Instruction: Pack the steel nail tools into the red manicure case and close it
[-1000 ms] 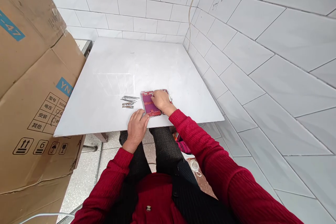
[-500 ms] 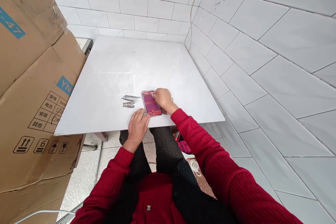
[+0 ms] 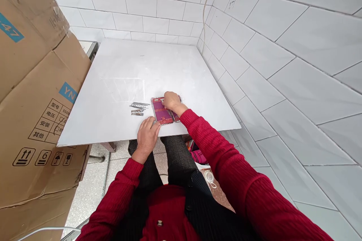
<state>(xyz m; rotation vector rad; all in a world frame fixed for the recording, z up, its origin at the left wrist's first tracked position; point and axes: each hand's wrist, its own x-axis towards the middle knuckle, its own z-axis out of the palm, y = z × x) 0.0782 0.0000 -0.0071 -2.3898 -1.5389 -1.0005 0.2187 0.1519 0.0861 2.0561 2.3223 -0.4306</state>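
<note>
Open 2-panel red-and-purple rectangular case with a shiny rim point(image 3: 162, 114): on smooth, glossy white tabletop point(image 3: 118, 56), near front edge | left hand point(image 3: 147, 134): loosely open, thumb at case's near left corner | right hand point(image 3: 172, 101): curled over case's far part, grip hidden, cannot tell | left of case: slim, straight grey metal tools point(image 3: 140, 105), short silvery flat pieces point(image 3: 137, 114)

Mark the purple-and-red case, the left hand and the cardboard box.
Purple-and-red case point(image 3: 162, 116): head view, on its purple panel.
Left hand point(image 3: 146, 136): head view, on its back.
Cardboard box point(image 3: 39, 86): head view, on its printed side.
</note>
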